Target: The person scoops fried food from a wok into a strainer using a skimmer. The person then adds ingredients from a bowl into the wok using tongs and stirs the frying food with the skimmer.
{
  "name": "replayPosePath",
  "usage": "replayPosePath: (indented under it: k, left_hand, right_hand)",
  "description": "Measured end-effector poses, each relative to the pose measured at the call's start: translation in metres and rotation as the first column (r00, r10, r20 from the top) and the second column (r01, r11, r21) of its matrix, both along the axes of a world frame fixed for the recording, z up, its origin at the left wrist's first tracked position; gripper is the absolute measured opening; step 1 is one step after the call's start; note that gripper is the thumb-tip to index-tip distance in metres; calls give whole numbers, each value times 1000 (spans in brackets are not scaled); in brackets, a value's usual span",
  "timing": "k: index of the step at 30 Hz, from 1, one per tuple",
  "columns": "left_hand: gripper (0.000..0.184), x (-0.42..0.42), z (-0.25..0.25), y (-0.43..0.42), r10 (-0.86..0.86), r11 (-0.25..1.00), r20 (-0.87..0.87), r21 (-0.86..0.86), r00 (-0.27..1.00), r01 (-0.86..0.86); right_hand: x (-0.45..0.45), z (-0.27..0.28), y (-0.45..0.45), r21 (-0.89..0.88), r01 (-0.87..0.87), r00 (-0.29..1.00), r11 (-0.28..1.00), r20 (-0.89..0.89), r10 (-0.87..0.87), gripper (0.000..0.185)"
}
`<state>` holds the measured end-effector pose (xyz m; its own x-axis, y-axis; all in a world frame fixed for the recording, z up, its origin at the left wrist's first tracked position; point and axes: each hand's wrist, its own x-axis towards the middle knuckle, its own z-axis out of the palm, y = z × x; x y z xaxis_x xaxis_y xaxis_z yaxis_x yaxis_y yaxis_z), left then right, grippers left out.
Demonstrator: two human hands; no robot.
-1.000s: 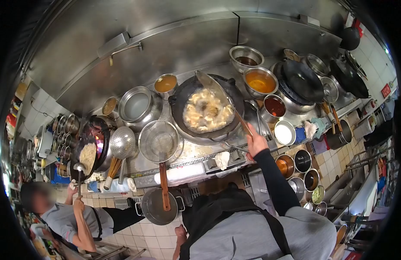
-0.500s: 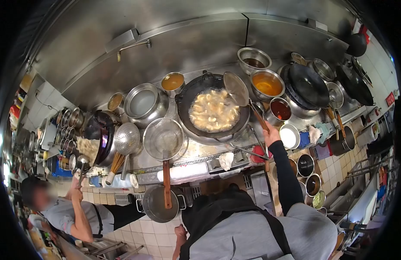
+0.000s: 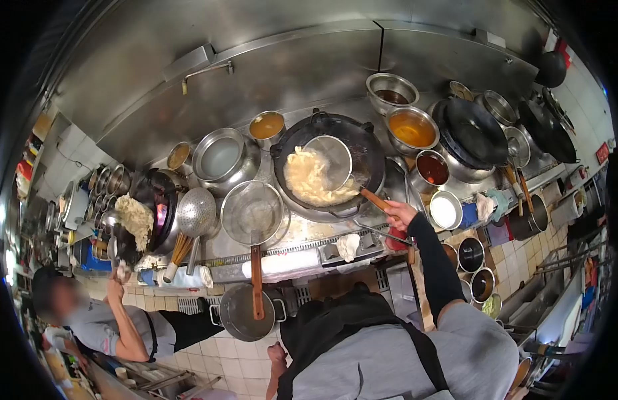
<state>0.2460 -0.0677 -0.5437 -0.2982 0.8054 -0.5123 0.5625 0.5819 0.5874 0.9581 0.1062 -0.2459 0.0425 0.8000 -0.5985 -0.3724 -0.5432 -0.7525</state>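
Observation:
My right hand point(image 3: 401, 215) grips the wooden handle of a wire-mesh strainer point(image 3: 333, 160), its bowl inside a large black wok point(image 3: 369, 150). Pale, light-golden pieces of food point(image 3: 307, 179) bubble in the oil, gathered on the wok's left side around the strainer's rim. What the pieces are I cannot tell. My left hand point(image 3: 277, 353) hangs low by my apron with its fingers curled and nothing seen in them. Near it is a two-handled pot point(image 3: 245, 319), above which a second mesh strainer point(image 3: 253, 213) with a wooden handle rests.
Bowls of orange liquid point(image 3: 413, 128) and red sauce point(image 3: 432, 168) stand right of the wok. A steel pot point(image 3: 219, 157) and a perforated ladle point(image 3: 196, 212) are on the left. There, a co-worker point(image 3: 122, 327) handles a wok with rice-like food point(image 3: 134, 219).
My right hand has moved slightly left and down, sweeping the strainer from the wok's right rim into the oil. The food has shifted left. The co-worker's wok and food have moved.

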Motion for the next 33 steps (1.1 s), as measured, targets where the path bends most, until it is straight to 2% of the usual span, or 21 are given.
replayPosePath:
  k: [2, 4, 7, 10, 11, 12, 13, 15, 17, 18, 19, 20, 22, 23, 25, 26, 27, 29, 31, 33]
  left_hand:
    - [34, -4, 1, -2, -181, 982, -94, 44, 979, 186]
    - [33, -2, 5, -3, -221, 975, -90, -11, 971, 221]
    - [30, 1, 16, -8, -427, 902, -185, -156, 885, 402]
    - [28, 7, 35, -9, -662, 745, -263, -329, 702, 580]
    - [28, 15, 46, -6, -467, 859, -157, -311, 870, 406]
    - [28, 23, 56, -3, -233, 925, -46, -318, 971, 207]
    - [28, 28, 64, 0, 22, 937, 59, -349, 998, 0]
    - [28, 23, 65, 13, -358, 883, 6, -323, 934, 341]
    - [30, 21, 56, 25, -308, 909, 4, -293, 951, 295]
    - [31, 24, 49, 32, -71, 957, 36, -279, 997, 79]
    - [32, 26, 47, 38, 170, 951, 70, -272, 983, -145]
    - [33, 27, 45, 42, 238, 943, 99, -262, 966, -205]
    - [33, 29, 43, 50, 372, 912, 160, -247, 914, -327]
    - [34, 27, 41, 51, 361, 916, 170, -247, 917, -315]
    - [35, 28, 41, 49, 358, 920, 169, -233, 918, -316]
    - [35, 26, 38, 47, 355, 922, 167, -226, 920, -315]
    - [36, 25, 35, 43, 375, 914, 171, -233, 911, -332]
    - [37, 19, 20, 31, 411, 899, 180, -245, 894, -364]
    - [38, 13, 19, 20, 20, 968, 9, -251, 1000, -17]
    - [40, 9, 20, 10, -382, 893, -146, -314, 912, 324]
  right_hand:
    - [-10, 25, -18, 67, -4, 995, 998, 97, -3, 58]
    - [-16, 37, -37, 136, -2, 969, 991, 245, -32, 56]
    - [-27, 66, -59, 262, -119, 810, 958, 584, -59, 52]
    - [-41, 76, -69, 358, -81, 801, 930, 579, -153, 52]
    - [-42, 74, -71, 395, -83, 778, 915, 599, -188, 52]
    - [-42, 70, -73, 431, -88, 754, 898, 618, -223, 51]
    - [-37, 57, -73, 448, -109, 679, 888, 685, -262, 52]
    - [-37, 42, -72, 455, -58, 549, 889, 758, -352, 52]
    - [-44, 54, -68, 400, 5, 453, 917, 816, -359, 53]
    - [-46, 59, -67, 358, 42, 402, 933, 848, -344, 53]
    - [-48, 62, -67, 318, 80, 352, 945, 878, -325, 53]
    - [-49, 64, -65, 278, 119, 301, 953, 905, -301, 53]
    - [-46, 39, -67, 366, 105, 226, 925, 897, -381, 52]
    - [-45, 21, -67, 409, 94, 190, 908, 887, -420, 52]
    - [-47, -24, -65, 372, 200, 454, 907, 785, -422, 51]
    - [-52, -30, -62, 338, 302, 675, 891, 584, -451, 53]
    - [-58, -37, -58, 257, 423, 801, 869, 343, -491, 55]
    - [-62, -26, -48, 63, 426, 898, 902, 92, -430, 56]
    - [-63, -11, -35, -66, 360, 922, 930, -128, -366, 55]
    - [-51, -16, -23, -134, 318, 876, 939, -336, -345, 54]
